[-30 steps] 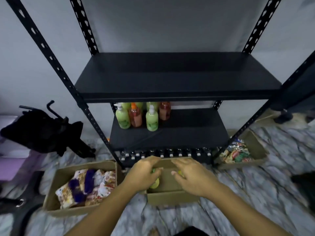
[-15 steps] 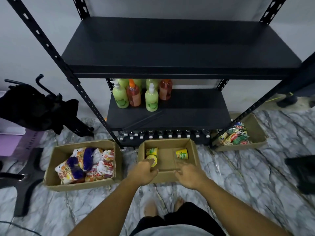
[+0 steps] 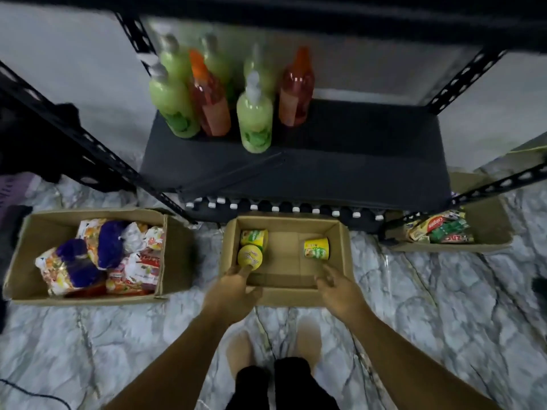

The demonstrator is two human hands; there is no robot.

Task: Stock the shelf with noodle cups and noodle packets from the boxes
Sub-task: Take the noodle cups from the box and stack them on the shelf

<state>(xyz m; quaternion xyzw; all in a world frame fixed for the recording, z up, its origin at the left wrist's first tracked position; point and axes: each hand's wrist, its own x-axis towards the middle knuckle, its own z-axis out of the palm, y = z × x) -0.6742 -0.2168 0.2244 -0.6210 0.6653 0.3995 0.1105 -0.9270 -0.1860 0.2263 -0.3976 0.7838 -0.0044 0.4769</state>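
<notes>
Two bare hands are hovering apart over the near wall of the middle box (image 3: pixel 284 297), both holding nothing. The left hand (image 3: pixel 233 291) is stretching straight fingers toward an upright noodle cup (image 3: pixel 250 255), one fingertip seemingly touching its lid edge. The right hand (image 3: pixel 340 288) is spreading relaxed fingers above the box's near right corner. Inside, a second cup (image 3: pixel 254 238) is lying just behind the upright one, and a third cup (image 3: pixel 316 248) is lying toward the right. Noodle packets (image 3: pixel 97 255) are filling the left box (image 3: pixel 177 253). Beyond, bottles (image 3: pixel 254 125) are standing on the black shelf (image 3: pixel 355 161).
</notes>
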